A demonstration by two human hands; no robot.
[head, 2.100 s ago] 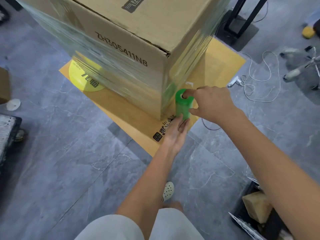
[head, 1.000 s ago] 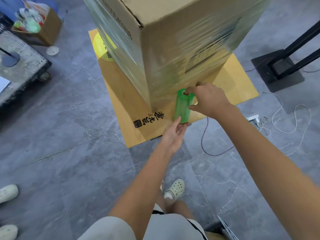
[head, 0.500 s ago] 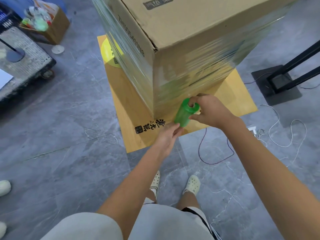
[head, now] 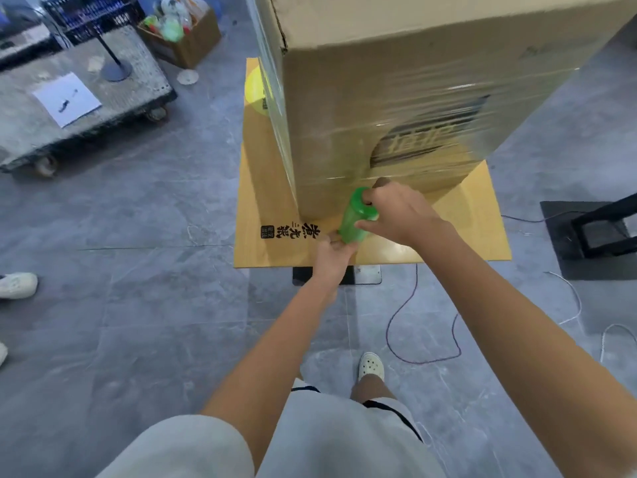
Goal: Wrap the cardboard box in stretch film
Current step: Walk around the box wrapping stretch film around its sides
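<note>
Fingers of the right hand curl over the top end of the green roll, one hooked into its core and the thumb pressed under the rim. The left hand pinches the bottom end from below, its fingers bunched round it, so the roll hangs tilted between the two hands. It sits just beside the near bottom corner of the cardboard box, which rises at 12 to 1 o'clock. Stretch film covers the lower and middle of the box's faces in glossy bands, while a strip of bare cardboard shows under the top edge. The box stands on a wooden board on the grey floor.

This looks like mid-wrap, on a low pass around the base. The next move calls for carrying the roll taut around the corner toward 10 o'clock, letting it spin between the hands, and minding the loose cable at 5 o'clock underfoot.
</note>
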